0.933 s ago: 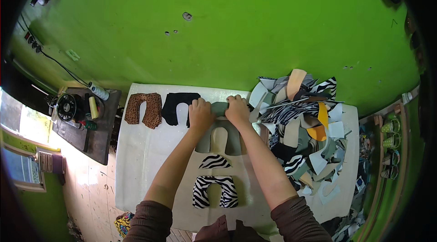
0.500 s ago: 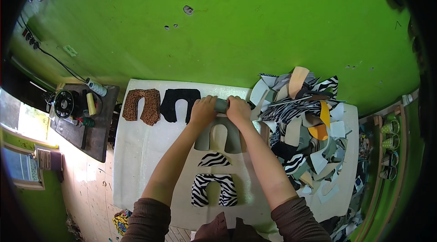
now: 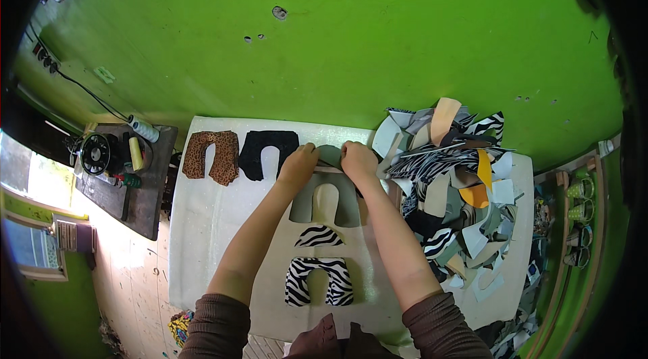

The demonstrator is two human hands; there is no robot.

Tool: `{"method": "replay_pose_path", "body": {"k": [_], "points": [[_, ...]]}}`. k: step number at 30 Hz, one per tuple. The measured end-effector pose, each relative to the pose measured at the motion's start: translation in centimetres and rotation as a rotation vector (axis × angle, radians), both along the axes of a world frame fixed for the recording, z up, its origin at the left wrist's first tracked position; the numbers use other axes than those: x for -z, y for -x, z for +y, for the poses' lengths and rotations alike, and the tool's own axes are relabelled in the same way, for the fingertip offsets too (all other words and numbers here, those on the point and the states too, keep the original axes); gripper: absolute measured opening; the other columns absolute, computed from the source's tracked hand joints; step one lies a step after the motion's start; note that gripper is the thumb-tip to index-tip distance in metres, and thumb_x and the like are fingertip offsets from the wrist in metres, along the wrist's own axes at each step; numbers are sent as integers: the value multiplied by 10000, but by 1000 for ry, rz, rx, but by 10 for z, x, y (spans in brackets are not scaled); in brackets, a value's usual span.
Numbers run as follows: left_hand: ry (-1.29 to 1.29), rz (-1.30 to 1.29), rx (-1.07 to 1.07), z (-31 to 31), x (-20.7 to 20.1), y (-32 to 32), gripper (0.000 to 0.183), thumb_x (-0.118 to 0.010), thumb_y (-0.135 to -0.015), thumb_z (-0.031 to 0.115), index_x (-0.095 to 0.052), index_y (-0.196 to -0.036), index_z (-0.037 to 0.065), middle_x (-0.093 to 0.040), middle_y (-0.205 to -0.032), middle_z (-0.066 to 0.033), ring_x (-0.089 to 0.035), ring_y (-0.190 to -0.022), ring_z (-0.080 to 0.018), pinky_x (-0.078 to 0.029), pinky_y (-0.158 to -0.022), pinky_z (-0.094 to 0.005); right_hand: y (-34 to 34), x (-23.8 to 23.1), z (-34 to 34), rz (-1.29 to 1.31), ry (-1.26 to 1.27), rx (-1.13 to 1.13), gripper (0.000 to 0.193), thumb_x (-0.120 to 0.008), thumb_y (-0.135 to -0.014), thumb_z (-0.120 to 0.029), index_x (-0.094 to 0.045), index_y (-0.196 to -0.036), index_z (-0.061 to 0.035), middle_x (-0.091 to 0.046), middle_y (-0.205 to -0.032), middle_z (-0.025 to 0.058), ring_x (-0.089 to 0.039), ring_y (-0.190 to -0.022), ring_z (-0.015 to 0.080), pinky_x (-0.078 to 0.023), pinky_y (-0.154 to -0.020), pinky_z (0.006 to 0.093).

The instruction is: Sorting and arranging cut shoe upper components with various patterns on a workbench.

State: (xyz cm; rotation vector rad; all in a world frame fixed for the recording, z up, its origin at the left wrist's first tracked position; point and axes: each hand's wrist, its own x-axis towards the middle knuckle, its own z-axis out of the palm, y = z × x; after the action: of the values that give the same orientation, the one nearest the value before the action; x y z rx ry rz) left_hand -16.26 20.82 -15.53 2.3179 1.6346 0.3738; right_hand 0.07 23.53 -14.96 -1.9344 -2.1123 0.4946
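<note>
Both hands are at the far middle of the table, pinching a small grey curved piece of material (image 3: 329, 155) by its two ends. My left hand (image 3: 298, 164) is closed on its left end, and my right hand (image 3: 358, 160) on its right end. Just below them lies a grey U-shaped piece (image 3: 301, 203), with a beige area inside its arch. Nearer to me are a zebra-striped crescent piece (image 3: 317, 237) and a zebra-striped U-shaped piece (image 3: 317, 264). Left of my left hand lie a black U-shaped stack (image 3: 251, 156) and a leopard-print one (image 3: 197, 156).
A heap of mixed offcuts (image 3: 449, 183) covers the right side of the pale table (image 3: 216, 251). To the left stands a sewing machine (image 3: 101, 154) on a dark table (image 3: 152, 190). A green wall (image 3: 337, 41) rises behind; a wooden rack (image 3: 560, 271) holds footwear at right.
My hands have moved slightly apart, the left one leftward and the right one rightward. More of the grey curved piece shows between them, its top edge now arched.
</note>
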Motion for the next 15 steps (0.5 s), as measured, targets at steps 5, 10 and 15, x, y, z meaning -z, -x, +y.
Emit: {"method": "replay_pose_path", "body": {"k": [5, 10, 15], "points": [[-492, 216, 33, -9, 5, 2, 319, -520, -713, 66, -554, -1018, -20, -553, -1047, -120, -522, -978, -236, -403, -902, -337, 2, -3, -1, 72, -158, -19, 107, -551, -764, -127, -616, -834, -78, -607, -823, 110, -597, -786, 286, -489, -668, 381], [-468, 358, -33, -20, 7, 6, 367, -543, -713, 145, -551, -1041, -20, -541, -1114, -124, -471, -1075, -250, -258, -1010, -451, 5, -5, -7, 90, -364, -104, 122, -538, -782, -138, -593, -862, -64, -582, -855, 114, -582, -818, 279, -493, -672, 376], [-245, 193, -40, -26, -6, -2, 451, -572, -752, 244, -511, -1136, 15, -515, -1168, -109, -440, -1126, -262, -205, -1021, -501, 2, -5, -7, 68, -40, -127, 249, -561, -766, -150, -563, -991, -43, -563, -962, 130, -537, -947, 292, -474, -768, 375]]}}
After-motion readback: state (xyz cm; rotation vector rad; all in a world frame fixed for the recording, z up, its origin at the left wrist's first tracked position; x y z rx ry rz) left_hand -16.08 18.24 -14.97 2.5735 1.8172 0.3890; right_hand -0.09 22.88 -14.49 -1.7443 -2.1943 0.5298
